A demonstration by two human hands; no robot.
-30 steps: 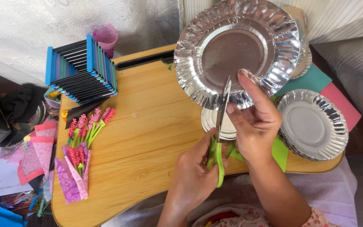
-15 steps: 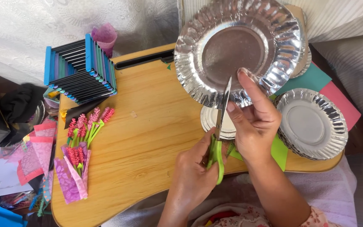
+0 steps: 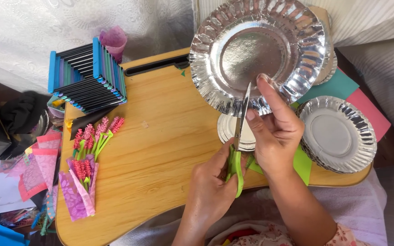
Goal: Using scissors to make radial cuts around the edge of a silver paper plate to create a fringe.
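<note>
Left hand [image 3: 213,182] closed on green-handled scissors [image 3: 238,141], blades up at plate rim | Right hand [image 3: 274,132] pinching large silver foil plate [image 3: 256,50] by lower edge, held above wooden bench [image 3: 160,146] | Plate stack [image 3: 338,134] at right | Pink paper flowers [image 3: 87,155] at left

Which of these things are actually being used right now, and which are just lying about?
In use: silver foil plate, held by the right hand; green-handled scissors in the left hand.

Lying about: paper flowers, stack of foil plates, folded paper block.
</note>
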